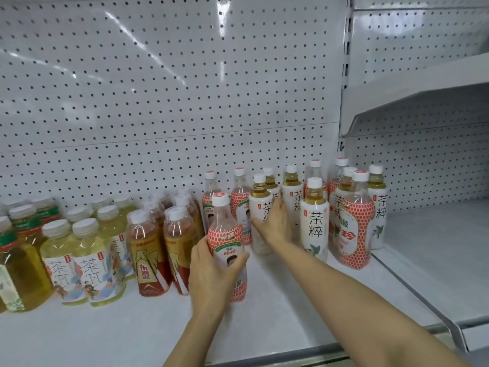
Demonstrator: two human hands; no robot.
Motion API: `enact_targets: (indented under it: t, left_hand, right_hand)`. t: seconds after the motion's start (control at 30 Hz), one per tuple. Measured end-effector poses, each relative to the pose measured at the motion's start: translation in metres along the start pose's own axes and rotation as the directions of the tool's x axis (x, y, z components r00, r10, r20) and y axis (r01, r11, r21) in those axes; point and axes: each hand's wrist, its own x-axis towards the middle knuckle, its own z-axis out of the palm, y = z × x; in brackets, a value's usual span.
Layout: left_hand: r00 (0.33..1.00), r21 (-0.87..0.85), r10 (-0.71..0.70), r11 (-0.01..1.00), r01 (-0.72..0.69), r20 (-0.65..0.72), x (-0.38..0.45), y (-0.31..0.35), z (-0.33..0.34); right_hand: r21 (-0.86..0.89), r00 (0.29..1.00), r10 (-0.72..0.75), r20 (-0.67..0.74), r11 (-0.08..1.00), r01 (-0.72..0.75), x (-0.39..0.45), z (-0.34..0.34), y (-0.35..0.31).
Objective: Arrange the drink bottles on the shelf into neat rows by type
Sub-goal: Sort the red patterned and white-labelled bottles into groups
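My left hand [211, 274] grips a pink-patterned bottle [227, 234] with a white cap, standing at the shelf's middle front. My right hand [272, 223] reaches further back and wraps round a white-labelled tea bottle [260, 207] with amber liquid at its neck. Behind and to the right stand several more white tea bottles [315, 221] mixed with pink-patterned bottles [356, 226]. Two more pink bottles [239, 192] stand behind my hands near the pegboard.
On the white shelf [132, 335], at the left, stand rows of red-and-gold bottles [148, 255], pale-green tea bottles [87, 263] and darker yellow bottles [21, 271]. A pegboard wall [172, 88] backs the shelf. A second shelf bay [436, 247] and upper shelf [423, 99] lie right.
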Motion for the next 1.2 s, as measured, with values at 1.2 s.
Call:
enact_targets:
  t: [1.2]
  left_hand:
    - [0.983, 0.009, -0.064, 0.998, 0.066, -0.175, -0.036, 0.023, 0.034]
  right_hand:
    - [-0.163, 0.862, -0.286, -0.419, 0.957, 0.239, -0.065, -0.147, 0.122]
